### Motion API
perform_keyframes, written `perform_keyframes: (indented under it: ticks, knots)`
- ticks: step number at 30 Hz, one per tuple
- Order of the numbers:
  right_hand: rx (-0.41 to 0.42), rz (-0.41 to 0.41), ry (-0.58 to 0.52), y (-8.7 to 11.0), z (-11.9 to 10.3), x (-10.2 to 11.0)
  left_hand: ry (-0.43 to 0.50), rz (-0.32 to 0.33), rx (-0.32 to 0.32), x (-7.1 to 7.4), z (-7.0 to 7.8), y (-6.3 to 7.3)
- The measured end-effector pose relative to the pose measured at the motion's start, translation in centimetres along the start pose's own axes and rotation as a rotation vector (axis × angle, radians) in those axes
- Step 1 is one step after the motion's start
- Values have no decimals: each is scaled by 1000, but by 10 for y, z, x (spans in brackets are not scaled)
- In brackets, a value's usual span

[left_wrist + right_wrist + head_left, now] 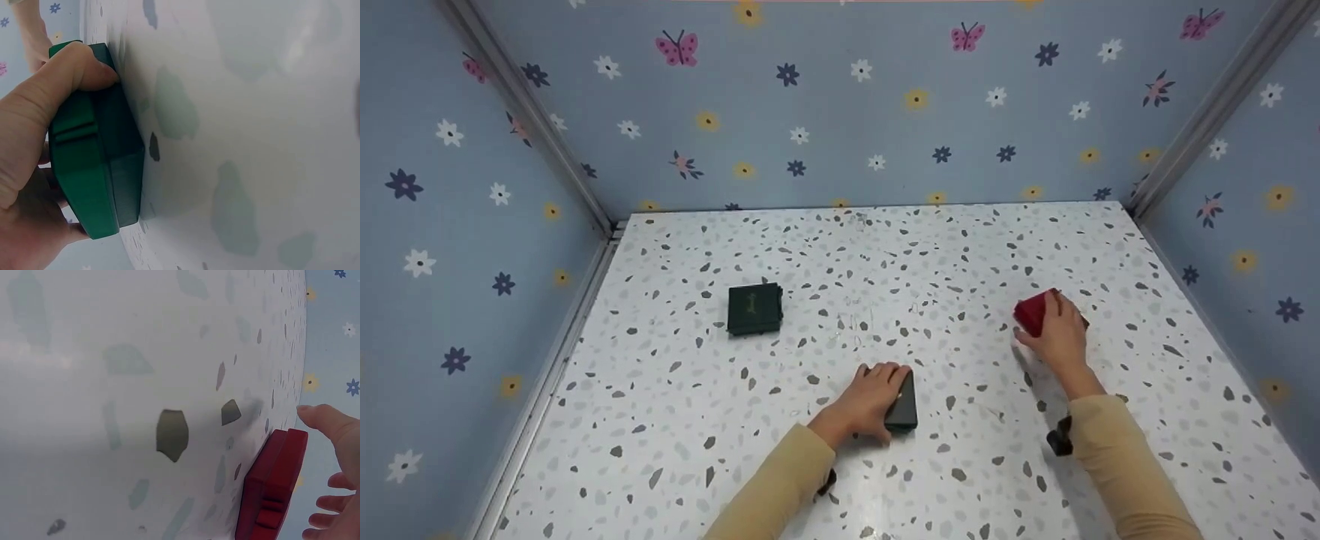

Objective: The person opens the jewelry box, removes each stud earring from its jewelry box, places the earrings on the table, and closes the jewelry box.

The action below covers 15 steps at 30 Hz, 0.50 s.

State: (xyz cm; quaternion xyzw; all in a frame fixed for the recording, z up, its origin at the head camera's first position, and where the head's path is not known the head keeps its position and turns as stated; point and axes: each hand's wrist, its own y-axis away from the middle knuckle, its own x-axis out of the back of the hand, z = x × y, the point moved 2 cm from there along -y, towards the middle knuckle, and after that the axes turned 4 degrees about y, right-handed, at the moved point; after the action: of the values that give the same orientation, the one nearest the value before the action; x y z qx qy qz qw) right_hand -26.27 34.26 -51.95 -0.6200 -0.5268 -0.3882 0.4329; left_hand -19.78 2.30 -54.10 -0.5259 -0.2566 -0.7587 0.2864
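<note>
A small dark green box (906, 405) lies on the speckled tabletop, nearest the front. My left hand (864, 401) grips it from the left and above. In the left wrist view, the thumb presses one side of the green box (84, 163) and the fingers reach round the far side. Farther right, my right hand (1062, 341) hovers over a red box (1031, 312), partly covering it. The right wrist view shows the thumb and fingers spread apart beside the red box (269, 495), with a gap between the thumb and the box.
Another dark green box (754, 309) with gold lettering sits at the left of the white speckled tabletop (840, 255). Blue flower-patterned panels (855, 112) stand along the back and both sides, joined by metal strips.
</note>
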Motion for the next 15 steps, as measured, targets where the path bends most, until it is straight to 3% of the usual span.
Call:
perform_keyframes:
  ticks: [6,15]
  knots:
    - [33,-33,-1,9,-11,-1,-1,0,0,1,0,1]
    - [109,3,-27,27,-31,-4,-7,13,-13,1,0,1]
